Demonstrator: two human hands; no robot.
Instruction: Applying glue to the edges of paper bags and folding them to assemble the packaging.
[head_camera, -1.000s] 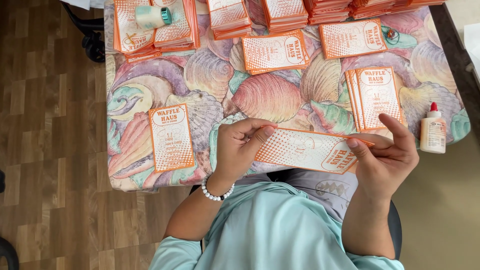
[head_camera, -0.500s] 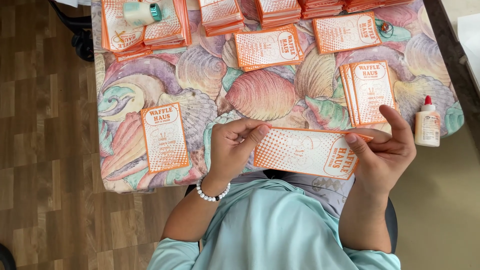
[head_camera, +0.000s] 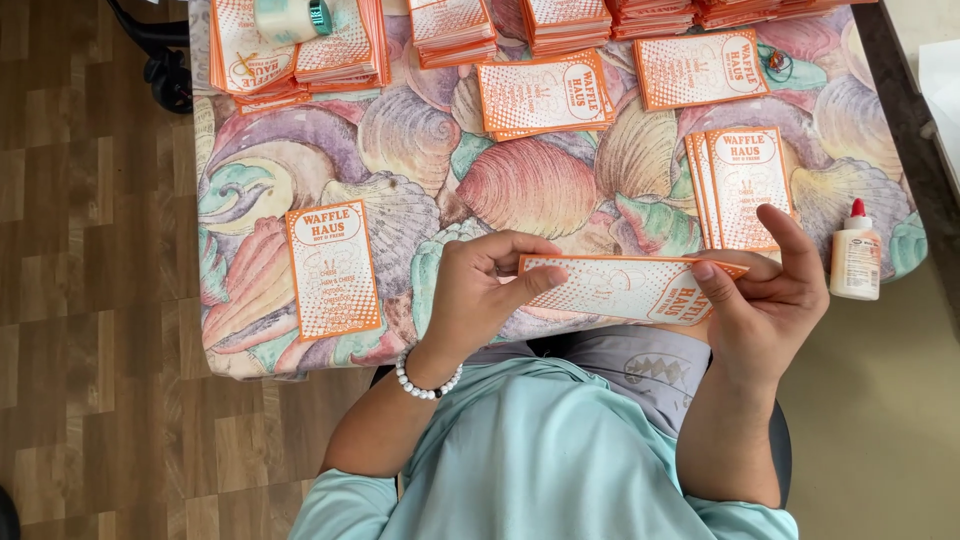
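- We hold an orange-and-white paper bag (head_camera: 630, 288) between both hands, above the near edge of the worktop (head_camera: 540, 190) and just over our lap.
- Its long axis runs left to right across us, its face tilted up toward the camera, one short end in each hand; neither hand is the nearer one.
- Our left hand (head_camera: 485, 290) is closed on the left end, thumb on top and fingers curled beneath; a white bead bracelet (head_camera: 428, 382) sits at that wrist.
- Our right hand (head_camera: 765, 295) pinches the right end, thumb raised beside it, fingers folded over the edge.
- A single bag (head_camera: 333, 268) lies flat and upright on the cloth to the left of our left hand, apart from it.
- A small fanned stack (head_camera: 740, 188) lies just beyond our right hand, close to the held bag's far edge.
- A glue bottle (head_camera: 856, 256) with a red tip stands just right of our right hand, near the worktop's edge.
- Farther off, more bags (head_camera: 545, 93) and thick piles (head_camera: 300, 55) line the far side; a tape roll (head_camera: 290, 18) rests on the left pile.
- Nothing lies between the held bag and the cloth right in front of it.
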